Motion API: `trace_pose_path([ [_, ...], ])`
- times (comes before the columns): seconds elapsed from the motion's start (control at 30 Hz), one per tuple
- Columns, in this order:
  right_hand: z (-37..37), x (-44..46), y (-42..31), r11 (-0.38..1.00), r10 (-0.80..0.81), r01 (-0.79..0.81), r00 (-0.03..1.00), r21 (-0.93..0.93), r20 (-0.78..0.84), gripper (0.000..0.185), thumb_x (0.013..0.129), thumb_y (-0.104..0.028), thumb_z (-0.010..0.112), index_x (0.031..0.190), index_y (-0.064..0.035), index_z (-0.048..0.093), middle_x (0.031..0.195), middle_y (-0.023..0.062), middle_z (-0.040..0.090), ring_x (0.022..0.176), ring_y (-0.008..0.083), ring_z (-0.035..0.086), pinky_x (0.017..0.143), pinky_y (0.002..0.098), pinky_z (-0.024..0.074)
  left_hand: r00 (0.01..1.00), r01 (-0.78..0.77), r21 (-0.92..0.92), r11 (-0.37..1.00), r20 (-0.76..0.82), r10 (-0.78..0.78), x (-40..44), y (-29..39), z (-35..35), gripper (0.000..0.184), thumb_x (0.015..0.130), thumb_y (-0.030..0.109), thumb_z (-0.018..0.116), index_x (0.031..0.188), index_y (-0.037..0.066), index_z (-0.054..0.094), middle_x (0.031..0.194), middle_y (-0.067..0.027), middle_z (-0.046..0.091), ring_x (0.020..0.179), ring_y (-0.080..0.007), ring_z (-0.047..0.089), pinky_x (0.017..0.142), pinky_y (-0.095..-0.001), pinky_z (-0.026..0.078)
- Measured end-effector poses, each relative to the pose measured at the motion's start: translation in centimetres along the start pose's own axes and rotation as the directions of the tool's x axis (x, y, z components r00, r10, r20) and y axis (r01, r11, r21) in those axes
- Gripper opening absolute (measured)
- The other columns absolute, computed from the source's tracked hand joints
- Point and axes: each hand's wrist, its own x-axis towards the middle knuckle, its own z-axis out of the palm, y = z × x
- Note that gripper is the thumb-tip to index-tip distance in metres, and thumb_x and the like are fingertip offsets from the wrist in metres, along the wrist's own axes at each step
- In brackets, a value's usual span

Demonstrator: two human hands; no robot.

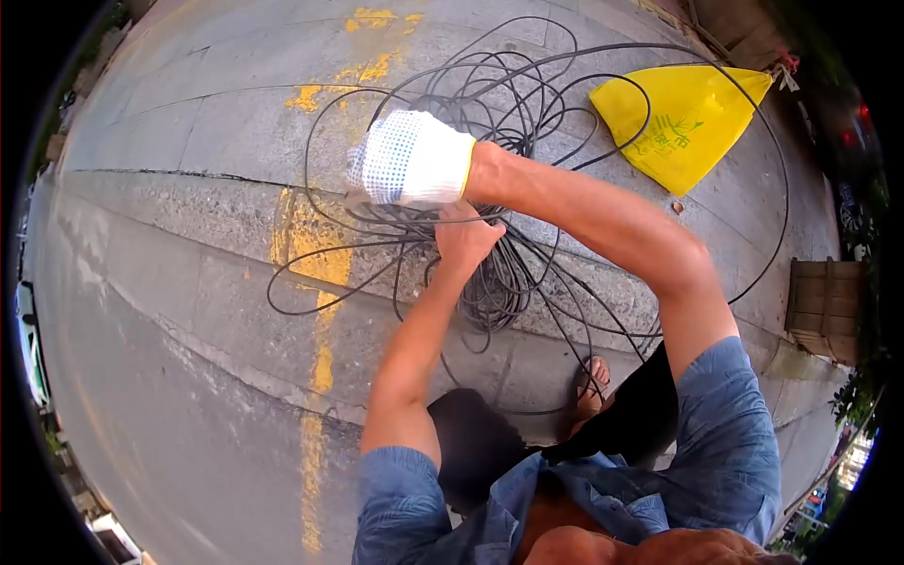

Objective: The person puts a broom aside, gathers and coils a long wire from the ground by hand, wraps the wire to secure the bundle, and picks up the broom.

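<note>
A large tangle of black cable point(497, 282) lies in loops on the pavement in front of me. My left hand point(463, 235), bare, is closed round a bunch of the cable near the middle of the tangle. My right hand point(411, 158) wears a white glove with blue dots and a yellow cuff edge. It is just beyond my left hand, over the upper loops, and partly smeared by motion. Its fingers cannot be made out, nor whether they hold cable. Loose loops spread to both sides and one wide loop arcs far to the right.
A yellow bag point(673, 122) with green print lies at the upper right, crossed by cable. A brown planter box point(824, 306) stands at the right. A kerb edge and yellow paint point(315, 240) run under the tangle. My sandalled foot point(593, 381) is beside the cable.
</note>
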Motion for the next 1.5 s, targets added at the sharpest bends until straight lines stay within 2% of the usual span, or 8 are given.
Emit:
trace_pose_path([
  [0.07,2.1,0.2,2.1,0.989,0.142,-0.139,0.987,-0.043,0.069,0.021,0.084,-0.026,0.07,0.091,-0.0096,0.081,0.083,0.019,0.076,0.077,0.0401,0.074,0.067,0.0501,0.059,1.0,-0.018,0.019,1.0,-0.022,0.018,-1.1,0.0,-0.5,0.104,0.073,0.046,0.09,0.143,-0.019,0.048,0.125,-0.0298,0.063,0.114,-0.0438,0.066,0.1,-0.0531,0.055],
  [0.23,8.2,-3.5,5.7,0.862,0.507,-0.462,0.785,-0.208,0.357,0.027,0.085,-0.034,0.073,0.088,-0.0093,0.083,0.08,0.0211,0.075,0.077,0.0407,0.075,0.068,0.051,0.0583,0.987,-0.038,0.056,0.998,-0.156,0.047,-2.7,-0.5,1.0,0.104,0.073,0.046,0.091,0.145,-0.016,0.05,0.13,-0.028,0.063,0.116,-0.0424,0.065,0.101,-0.0527,0.051],
  [0.63,9.5,-9.9,9.8,0.628,0.776,-0.673,0.579,-0.391,0.248,0.035,0.092,-0.042,0.071,0.09,-0.0097,0.085,0.091,0.0186,0.08,0.087,0.0387,0.078,0.078,0.0483,0.06,0.964,-0.105,0.136,0.985,-0.228,0.134,-3.4,0.4,0.0,0.109,0.069,0.047,0.098,0.145,-0.013,0.05,0.152,-0.0356,0.047,0.129,-0.0444,0.058,0.114,-0.0524,0.044],
  [0.8,9.2,-10.3,7.5,0.704,0.709,-0.583,0.611,-0.404,0.353,0.048,0.093,-0.055,0.073,0.091,-0.009,0.084,0.088,0.0175,0.079,0.086,0.0376,0.078,0.077,0.047,0.06,0.982,-0.124,0.12,0.985,-0.127,0.14,-2.9,-0.8,0.7,0.106,0.071,0.044,0.097,0.151,-0.008,0.05,0.157,-0.0348,0.044,0.122,-0.0475,0.059,0.108,-0.0531,0.049],
  [1.1,2.8,-14.9,1.7,0.932,0.226,-0.171,0.964,-0.32,0.142,0.044,0.09,-0.017,0.068,0.133,-0.0057,0.069,0.124,0.0159,0.071,0.113,0.0364,0.07,0.091,0.0454,0.0593,0.974,-0.171,0.26,0.95,-0.101,0.203,-1.7,-1.6,1.2,0.107,0.072,0.056,0.093,0.145,-0.012,0.054,0.146,-0.0338,0.056,0.109,-0.0438,0.071,0.095,-0.0477,0.059],
  [1.33,-17.5,-22.5,-16.4,0.353,0.703,-0.932,0.327,0.09,0.632,0.056,0.105,-0.05,0.065,0.137,-0.0043,0.071,0.123,0.0151,0.078,0.113,0.0312,0.075,0.095,0.0415,0.0607,0.982,-0.133,0.444,0.886,-0.06,0.178,-1.6,0.8,0.5,0.107,0.081,0.063,0.084,0.142,-0.019,0.052,0.135,-0.039,0.061,0.113,-0.0482,0.072,0.096,-0.05,0.062],
  [1.43,-19.6,-23.5,-20.7,-0.312,0.298,-0.933,-0.275,-0.179,0.914,0.07,0.097,-0.063,0.07,0.134,-0.0033,0.074,0.11,0.0171,0.081,0.106,0.032,0.076,0.097,0.0426,0.0593,0.99,-0.13,0.438,0.889,0.006,0.142,-1.3,1.2,0.3,0.111,0.084,0.061,0.082,0.147,-0.023,0.046,0.144,-0.0478,0.051,0.119,-0.0536,0.069,0.101,-0.0515,0.06],
  [1.5,-18.0,-28.9,-23.4,-0.089,0.201,-0.962,-0.271,-0.258,0.941,0.071,0.098,-0.065,0.067,0.131,-0.0017,0.075,0.11,0.0189,0.08,0.102,0.0302,0.076,0.092,0.0417,0.0594,0.991,-0.131,0.426,0.895,0.034,0.129,-1.0,1.2,0.4,0.112,0.085,0.061,0.082,0.148,-0.024,0.043,0.146,-0.0502,0.047,0.122,-0.0554,0.067,0.102,-0.0518,0.06],
])
